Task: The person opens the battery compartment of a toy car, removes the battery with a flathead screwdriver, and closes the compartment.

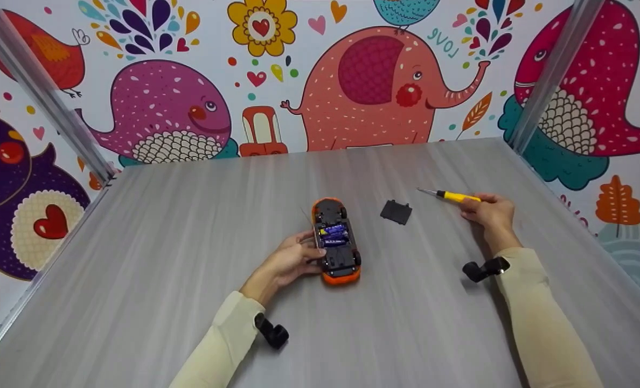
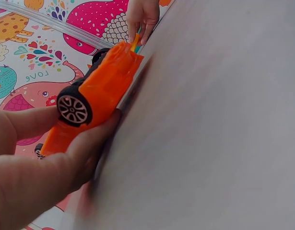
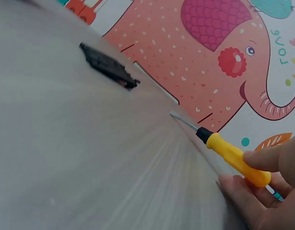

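An orange toy car lies underside up in my left hand, which grips it by its left side. Its battery compartment is uncovered, and blue batteries show inside. In the left wrist view the car's orange body and a black wheel appear between thumb and fingers. Over to the right, my right hand pinches a yellow-handled screwdriver by its handle, tip pointing left. Between the two hands a black battery cover rests on the table, touched by neither.
The grey wood-grain table spreads around both hands. Printed cartoon panels stand along its back and sides, with metal posts at the corners. A thin antenna sticks out beside the car.
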